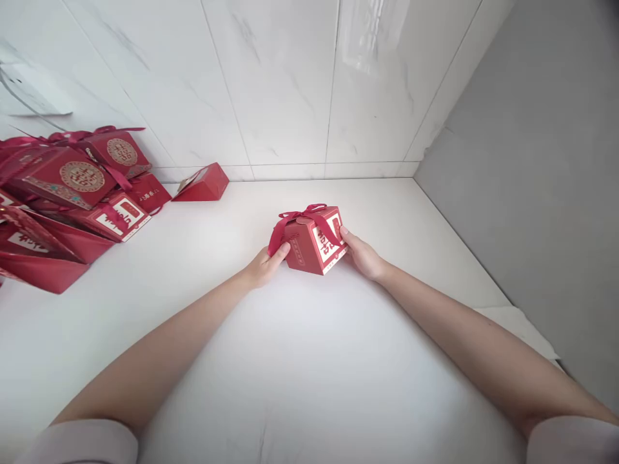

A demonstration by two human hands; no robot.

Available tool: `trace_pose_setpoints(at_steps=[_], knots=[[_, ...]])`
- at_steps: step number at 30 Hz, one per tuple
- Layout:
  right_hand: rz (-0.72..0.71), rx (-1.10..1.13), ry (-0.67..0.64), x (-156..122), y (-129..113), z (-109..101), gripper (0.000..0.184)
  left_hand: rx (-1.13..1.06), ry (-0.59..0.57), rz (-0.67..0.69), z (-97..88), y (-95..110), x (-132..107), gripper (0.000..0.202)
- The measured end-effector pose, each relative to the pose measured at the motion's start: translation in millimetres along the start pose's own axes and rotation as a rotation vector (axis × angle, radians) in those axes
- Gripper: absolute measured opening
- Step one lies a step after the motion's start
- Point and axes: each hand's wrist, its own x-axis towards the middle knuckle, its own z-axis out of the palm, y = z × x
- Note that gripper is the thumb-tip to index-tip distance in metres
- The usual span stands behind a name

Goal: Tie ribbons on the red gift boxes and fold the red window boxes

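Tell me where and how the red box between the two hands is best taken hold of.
The red box is probably best gripped by its flat side walls, below the ribbon bow, one hand from each side, as the left hand and right hand hold it. The bow sits on top with tails hanging down, so coming from above would likely snag it.

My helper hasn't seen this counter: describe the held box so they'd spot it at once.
On the white counter, look right of the heaped red boxes to the middle. There, between the left hand and right hand, is a red box with a ribbon bow on top. Unlike its neighbours, it is held.
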Motion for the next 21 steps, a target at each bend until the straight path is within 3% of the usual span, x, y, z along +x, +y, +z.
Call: trace_pose_setpoints(at_steps=[4, 8, 12, 17, 21], knots=[[0.004, -0.017, -0.005, 0.0, -0.7, -0.8, 0.056, -0.079, 0.08, 0.026, 0.0, 0.6, 2.3, 0.071], [-0.09, -0.169, -0.122, -6.3, -5.3, 2.0, 0.054, -0.18, 0.167, -0.021, -4.4, 3.8, 7.9, 0.067], [-0.179, -0.234, -0.224, -12.2, -12.3, 7.0, 0.069, -0.159, 0.247, -0.083, -6.3, 12.8, 6.9, 0.071], [-0.143, -0.153, -0.196, -11.0, -13.5, 7.9, 0.069, -0.162, 0.196, -0.096, -6.0, 14.8, 3.2, 0.071], [-0.164, -0.169, -0.173, -9.3, -11.2, 8.1, 0.075, -0.218, 0.029, 0.021, -9.0, 7.8, 2.2, 0.086]])
